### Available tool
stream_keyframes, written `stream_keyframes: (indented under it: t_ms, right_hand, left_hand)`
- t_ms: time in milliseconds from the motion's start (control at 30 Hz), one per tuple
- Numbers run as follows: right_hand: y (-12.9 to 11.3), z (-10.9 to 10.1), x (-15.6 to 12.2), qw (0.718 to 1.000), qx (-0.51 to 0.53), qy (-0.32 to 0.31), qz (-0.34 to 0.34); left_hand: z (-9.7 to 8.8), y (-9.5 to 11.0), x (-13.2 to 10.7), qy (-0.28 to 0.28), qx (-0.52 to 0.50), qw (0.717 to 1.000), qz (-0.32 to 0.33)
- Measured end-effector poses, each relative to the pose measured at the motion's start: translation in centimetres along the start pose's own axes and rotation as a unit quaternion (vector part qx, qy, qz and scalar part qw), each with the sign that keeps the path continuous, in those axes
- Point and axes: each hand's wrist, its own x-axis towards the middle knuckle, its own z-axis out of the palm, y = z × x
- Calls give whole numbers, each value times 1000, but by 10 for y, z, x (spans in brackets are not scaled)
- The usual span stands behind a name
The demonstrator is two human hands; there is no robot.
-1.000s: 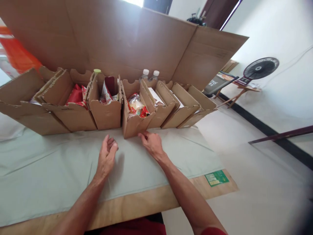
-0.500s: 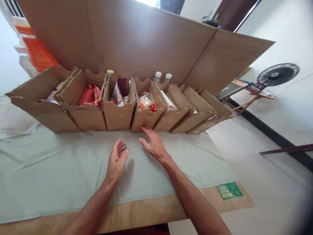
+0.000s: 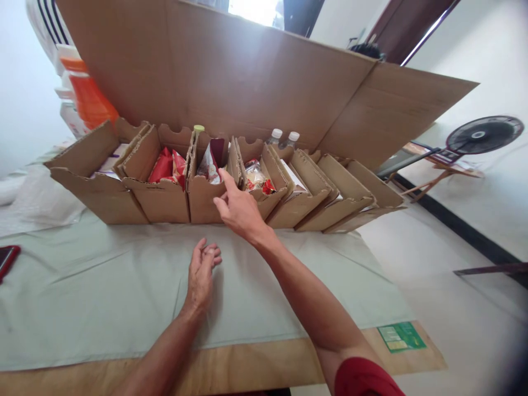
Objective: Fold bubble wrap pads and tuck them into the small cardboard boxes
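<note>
My right hand (image 3: 241,208) is raised at the front of the third cardboard box (image 3: 206,203) from the left, index finger and thumb apart, holding nothing. Its fingertip appears close to a red-and-white packet (image 3: 209,165) standing in that box. Lower down, my left hand (image 3: 203,269) hovers over the green cloth (image 3: 136,297) with loosely curled fingers and nothing in it. The box to the right holds a clear-and-red food packet (image 3: 256,175). Red packets (image 3: 163,165) sit in the second box from the left.
More cardboard boxes (image 3: 311,203) continue the row rightward. Behind rises a tall cardboard panel (image 3: 264,82), with bottles (image 3: 292,138) in front of it. An orange container (image 3: 93,104) stands at back left. A red-edged object (image 3: 8,261) lies at the left edge; a fan (image 3: 482,135) is far right.
My right hand has risen from the base of the fourth box to the third box's front edge. My left hand stays low over the cloth. The view has shifted slightly left.
</note>
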Motion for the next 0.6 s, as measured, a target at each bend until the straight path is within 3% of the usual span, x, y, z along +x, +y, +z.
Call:
stream_keyframes:
  t_ms: [133,233,333,433,533,600]
  right_hand:
    - [-13,-3,20,990,-132,-27,31]
    - [-19,-7,4,985,-166,-34,33]
    - [-24,-12,-38,986,-162,-38,20]
    - [-26,-21,-100,991,-125,-31,-24]
    - [-12,-42,-161,997,-33,-3,-72]
    - [8,-60,-191,996,36,39,-66]
  left_hand:
    - [0,3,5,36,-12,999,30]
    - [-4,12,10,86,-12,993,77]
    - [-16,26,18,149,-13,979,137]
    - [-30,41,26,204,-19,961,184]
    - [-39,46,22,216,-20,954,207]
    - [-41,43,11,202,-16,955,215]
